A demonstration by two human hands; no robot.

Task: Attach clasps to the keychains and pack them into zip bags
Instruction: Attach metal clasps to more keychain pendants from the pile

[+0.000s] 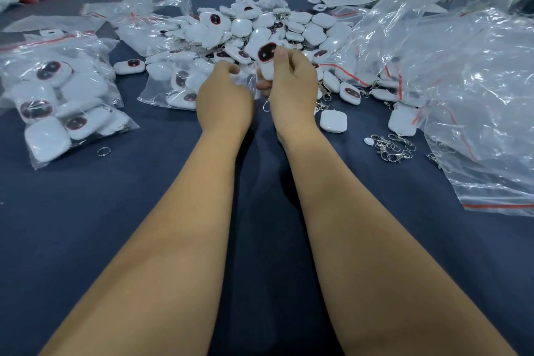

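Keychain upright in the right hand, clasp end hanging down

Keychain (266, 62) in play is white with a dark red oval face, and it stands on end in the right hand (291, 87). Its long axis runs roughly up and down in the view, face toward the camera, with the thumb up along its right edge and the other fingers curled behind it. A small metal ring or clasp (266, 105) dangles below that hand; whether it is already joined to the keychain cannot be told. The left hand (225, 95) sits just beside, to the left and slightly lower, its fingers curled inward at the tips. What they pinch, if anything, is hidden. My read is that the left hand is nearer the hanging metal part and would have to come in from below and left to work on it.

Loose keychains lie in a big pile (254, 29) directly beyond both hands on the blue surface (144, 211). A filled zip bag (57, 95) lies well to the left, holding many white keychains. A second, partly filled bag (173, 89) lies just left of the left hand. Large crumpled clear bags (476, 95) spread on the right. Spare clasps (393, 147) lie in a small heap right of the right forearm, and a single ring (103, 151) lies near the filled bag.
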